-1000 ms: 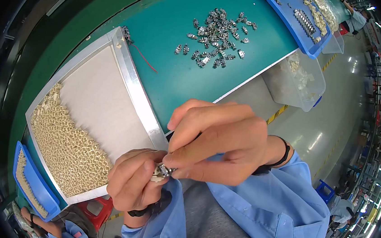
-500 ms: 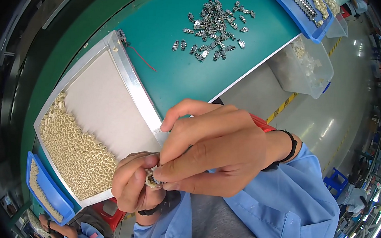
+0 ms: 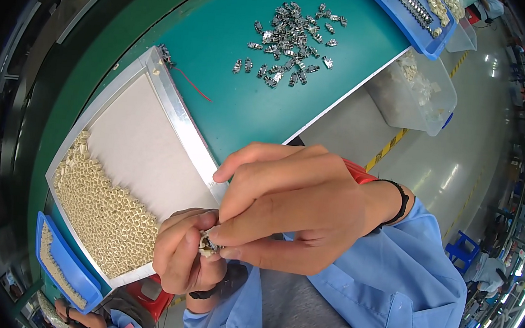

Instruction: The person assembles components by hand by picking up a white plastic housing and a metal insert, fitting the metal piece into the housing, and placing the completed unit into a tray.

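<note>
Close to my body, both hands meet around a small cream part with dark metal in it point(image 3: 208, 247). My left hand point(image 3: 181, 252) pinches it from the left, fingers curled. From the right, my right hand point(image 3: 298, 214) presses its thumb and fingertips together against the same part, its other fingers bent above. The fingers cover much of the part, so its full shape is hidden. Just beyond my left hand, many small cream pieces point(image 3: 105, 216) lie in a white shallow tray with a metal-coloured rim point(image 3: 182, 119). A loose heap of small silvery metal parts point(image 3: 292, 38) rests on the green tabletop point(image 3: 249, 106).
A red wire point(image 3: 194, 86) lies by the tray's corner. At the far right edge stands a blue tray point(image 3: 405, 30) with rows of parts. A smaller blue tray point(image 3: 69, 272) sits at lower left, beside a co-worker's arm point(image 3: 90, 319). Below the table's right edge is a clear bin point(image 3: 421, 100).
My right fingertips have shifted slightly on the small part, showing a little more of its dark middle. Both hands keep their grip. The whole scene has shifted a little left in view.
</note>
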Demonstrator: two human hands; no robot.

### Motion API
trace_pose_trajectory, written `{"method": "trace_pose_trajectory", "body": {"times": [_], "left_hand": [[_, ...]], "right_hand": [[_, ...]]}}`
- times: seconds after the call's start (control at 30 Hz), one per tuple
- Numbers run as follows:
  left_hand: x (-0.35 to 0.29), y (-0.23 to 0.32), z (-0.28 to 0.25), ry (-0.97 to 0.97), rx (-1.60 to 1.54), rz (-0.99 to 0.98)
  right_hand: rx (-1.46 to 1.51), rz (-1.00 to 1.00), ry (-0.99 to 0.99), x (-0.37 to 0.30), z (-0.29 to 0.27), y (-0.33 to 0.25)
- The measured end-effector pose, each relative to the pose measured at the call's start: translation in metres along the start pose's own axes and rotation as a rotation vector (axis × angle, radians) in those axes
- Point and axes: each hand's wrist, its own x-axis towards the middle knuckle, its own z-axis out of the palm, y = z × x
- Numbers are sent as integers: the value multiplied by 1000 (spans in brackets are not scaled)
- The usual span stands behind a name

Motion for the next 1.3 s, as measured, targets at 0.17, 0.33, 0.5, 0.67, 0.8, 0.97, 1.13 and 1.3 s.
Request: {"method": "trace_pose_trajectory", "body": {"times": [0.17,0.33,0.5,0.67,0.8,0.97,1.13,1.3], "left_hand": [[1,0,2,-5,64,-16],[2,-1,3,25,84,-35],[0,-6,9,58,18,-63],[0,-4,12,115,-100,-132],[3,-4,15,118,-124,-113],[4,-2,15,108,-108,-86],[3,-4,15,100,-99,-66],[3,-4,14,70,-73,-65]], "right_hand": [[-83,50,-58,4,-2,-3],[-61,-7,19,0,7,5],[-67,-48,59,-2,10,12],[-91,-74,38,6,-5,5],[-111,-93,2,8,-8,6],[-110,-97,11,6,-6,7],[-133,-155,39,5,-4,10],[-124,-161,46,3,-3,11]]}}
